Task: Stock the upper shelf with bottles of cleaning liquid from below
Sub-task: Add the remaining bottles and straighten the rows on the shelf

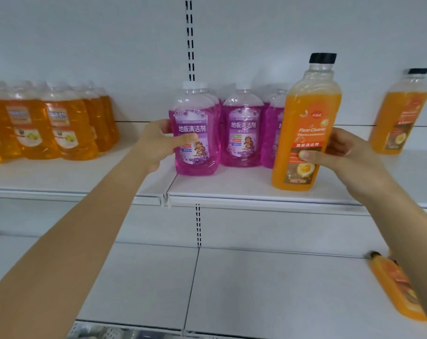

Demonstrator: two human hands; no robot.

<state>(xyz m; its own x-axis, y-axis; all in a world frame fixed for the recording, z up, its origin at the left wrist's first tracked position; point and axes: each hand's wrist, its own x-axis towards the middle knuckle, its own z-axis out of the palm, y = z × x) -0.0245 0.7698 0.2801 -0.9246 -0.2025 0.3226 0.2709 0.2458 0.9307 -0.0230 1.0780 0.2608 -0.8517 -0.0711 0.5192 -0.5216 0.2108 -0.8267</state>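
In the head view, the right hand (349, 155) grips an orange floor-cleaner bottle (305, 128) standing near the upper shelf (232, 192) edge; the left hand (156, 143) wraps a purple bottle (195, 133). Set this close to the lip, the orange bottle could tip off once released. Counted: three orange ones, one lying below (398, 289); at least three purple.

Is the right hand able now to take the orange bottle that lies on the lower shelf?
Probably not yet: the right hand is closed on the tall orange bottle on the upper shelf. The lying bottle is otherwise unobstructed.
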